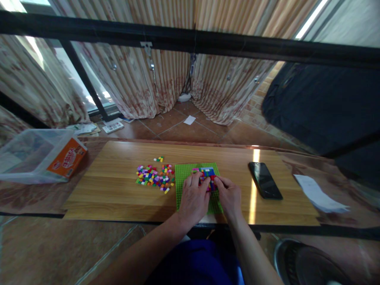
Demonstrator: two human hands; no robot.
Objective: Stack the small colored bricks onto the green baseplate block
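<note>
A green studded baseplate point(183, 174) lies on the wooden table, bearing a patch of small toy bricks point(208, 171) in blue, light blue, red and pink. My left hand point(194, 198) reaches over the plate, its fingers bent and closed on the left side of the patch. At the patch's right edge, my right hand point(231, 196) is closed, thumb and forefinger pressed against red bricks. My fingers cover part of the patch, so single bricks under them cannot be made out. Left of the plate spreads a loose pile of multicoloured bricks point(151, 177), with several more point(159, 159) just behind it.
A black phone point(265, 180) lies on the table's point(118, 198) right side, near white paper point(319, 192). To the left stands a clear plastic bin point(35, 154) with an orange label. A dark metal bar point(190, 37) crosses in front of striped curtains point(166, 75).
</note>
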